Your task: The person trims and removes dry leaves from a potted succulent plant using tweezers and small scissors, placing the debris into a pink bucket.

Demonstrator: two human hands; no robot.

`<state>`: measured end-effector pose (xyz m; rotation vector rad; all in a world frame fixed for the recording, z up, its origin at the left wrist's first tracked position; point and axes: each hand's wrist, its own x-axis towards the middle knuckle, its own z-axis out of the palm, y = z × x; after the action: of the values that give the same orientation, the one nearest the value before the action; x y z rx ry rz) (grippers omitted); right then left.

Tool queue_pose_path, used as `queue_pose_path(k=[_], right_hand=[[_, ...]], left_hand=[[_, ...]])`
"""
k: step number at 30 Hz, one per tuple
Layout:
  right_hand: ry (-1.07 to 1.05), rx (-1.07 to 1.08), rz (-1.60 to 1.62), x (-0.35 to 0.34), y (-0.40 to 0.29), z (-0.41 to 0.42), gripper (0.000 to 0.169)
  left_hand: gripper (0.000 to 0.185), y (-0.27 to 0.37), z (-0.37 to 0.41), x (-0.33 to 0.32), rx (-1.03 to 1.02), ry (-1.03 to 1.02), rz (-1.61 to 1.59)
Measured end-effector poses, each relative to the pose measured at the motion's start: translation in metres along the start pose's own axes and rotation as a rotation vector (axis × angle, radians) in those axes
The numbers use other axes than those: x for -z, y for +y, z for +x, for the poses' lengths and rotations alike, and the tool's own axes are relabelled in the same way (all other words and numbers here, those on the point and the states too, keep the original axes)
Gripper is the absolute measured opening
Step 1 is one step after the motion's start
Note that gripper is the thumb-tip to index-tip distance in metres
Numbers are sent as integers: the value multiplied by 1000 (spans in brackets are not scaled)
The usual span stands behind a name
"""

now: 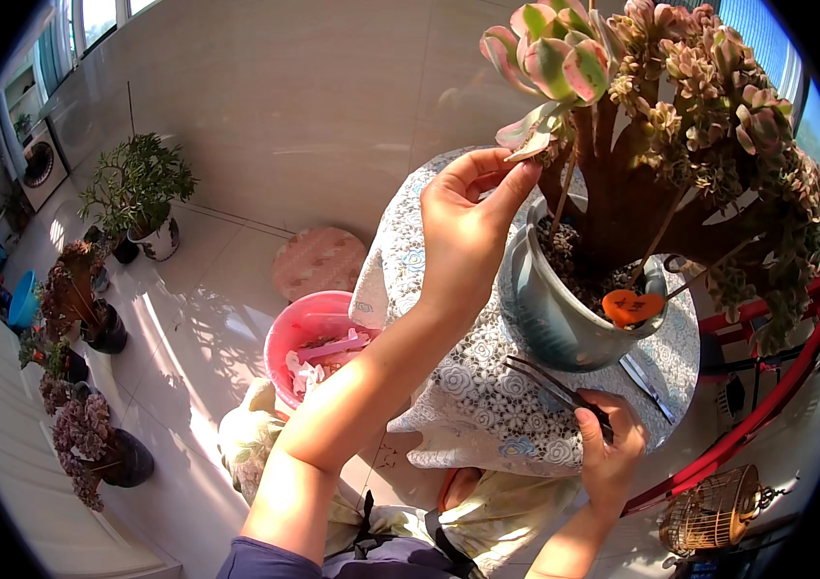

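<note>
A large succulent [620, 174] with a thick brown fan-shaped stem and pink-green rosettes grows in a glazed blue-grey ceramic pot [525, 297]. My left hand [478, 188] pinches a pale lower leaf [534, 141] beneath the big rosette [558, 58], at the plant's left side. Whether that leaf is still attached cannot be seen. Lower down, in front of the pot, my right hand [612, 441] grips dark tweezers [551, 387], their tips apart and pointing up-left over the cloth. An orange heart-shaped tag [633, 307] bearing writing stands at the pot's rim.
A lace tablecloth [482, 369] covers the round table; silver tweezers [647, 387] lie right of the pot. Beside the table are a pink bin [279, 340] holding scraps and a round pink stool [319, 262]. Potted plants [102, 326] line the left floor. A birdcage [710, 510] sits lower right.
</note>
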<state>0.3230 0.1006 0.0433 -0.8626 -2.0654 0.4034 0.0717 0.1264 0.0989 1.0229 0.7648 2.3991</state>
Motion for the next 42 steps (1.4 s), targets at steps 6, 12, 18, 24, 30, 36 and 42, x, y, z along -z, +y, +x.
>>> queue_pose_path(k=[6, 12, 18, 24, 30, 36, 42], right_hand=[[5, 16, 2, -1, 1, 0, 18], [5, 19, 1, 0, 1, 0, 18], [4, 18, 10, -1, 3, 0, 18], [-6, 14, 21, 0, 3, 0, 18], [-5, 34, 8, 1, 1, 1, 18], [-7, 49, 4, 1, 2, 1, 18], [2, 38, 5, 1, 1, 1, 18]], left_hand=[[19, -2, 2, 0, 65, -33, -57], [18, -4, 4, 7, 82, -51, -51], [17, -4, 2, 13, 80, -16, -17], [23, 2, -6, 21, -5, -28, 213], [28, 8, -7, 7, 56, -83, 54], [29, 7, -6, 4, 216, -78, -99], [20, 2, 1, 13, 258, -157, -143]])
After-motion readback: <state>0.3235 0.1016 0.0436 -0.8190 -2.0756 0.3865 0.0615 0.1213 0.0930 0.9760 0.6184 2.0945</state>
